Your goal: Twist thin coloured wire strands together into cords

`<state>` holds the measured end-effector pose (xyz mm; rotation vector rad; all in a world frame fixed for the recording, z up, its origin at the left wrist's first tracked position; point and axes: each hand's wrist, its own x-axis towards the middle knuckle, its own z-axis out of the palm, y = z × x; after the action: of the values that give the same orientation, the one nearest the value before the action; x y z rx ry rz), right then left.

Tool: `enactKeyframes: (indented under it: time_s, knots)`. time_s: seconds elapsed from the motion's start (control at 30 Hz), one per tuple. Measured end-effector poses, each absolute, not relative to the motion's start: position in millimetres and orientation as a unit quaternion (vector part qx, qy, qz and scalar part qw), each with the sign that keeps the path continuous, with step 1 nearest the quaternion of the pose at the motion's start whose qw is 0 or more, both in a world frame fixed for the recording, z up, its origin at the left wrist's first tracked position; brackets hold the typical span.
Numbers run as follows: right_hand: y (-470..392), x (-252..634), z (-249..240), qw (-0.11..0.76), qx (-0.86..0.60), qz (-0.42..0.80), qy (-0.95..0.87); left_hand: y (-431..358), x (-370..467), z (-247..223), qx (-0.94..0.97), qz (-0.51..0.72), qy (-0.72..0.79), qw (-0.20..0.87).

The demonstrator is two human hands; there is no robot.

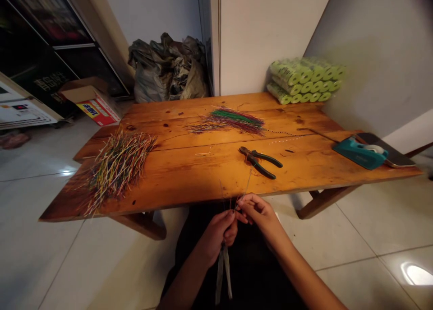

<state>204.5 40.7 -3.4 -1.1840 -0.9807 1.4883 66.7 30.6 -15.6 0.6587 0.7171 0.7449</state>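
My left hand (221, 231) is closed around thin wires at the table's near edge. Below its fist hang two pale flat strips (223, 274); where they join the wires is hidden inside the fingers. Close beside it, the fingers of my right hand (257, 213) pinch a thin wire (248, 183) that slants up over the table edge. More fine wire ends stick up between the two hands. Just beyond them, a pair of dark-handled cutting pliers (265, 162) lies on the wooden table (176, 165), jaws toward the left.
A heap of multicoloured wires (120, 165) covers the table's left end. Another bundle, green and purple wires (233, 120), lies farther back. At right stand a teal tape dispenser (360, 152) and a green pack of rolls (304, 80). Bags (165, 71) and a box (96, 104) sit beyond.
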Motion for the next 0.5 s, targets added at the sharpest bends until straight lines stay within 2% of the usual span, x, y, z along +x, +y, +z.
enactKeyframes:
  time_s: [0.5]
  knots:
    - [40.8,203.5,-3.6,0.528,-0.480,0.578,-0.396,29.0,70.6,-19.3,0.334,0.360,0.365,0.791]
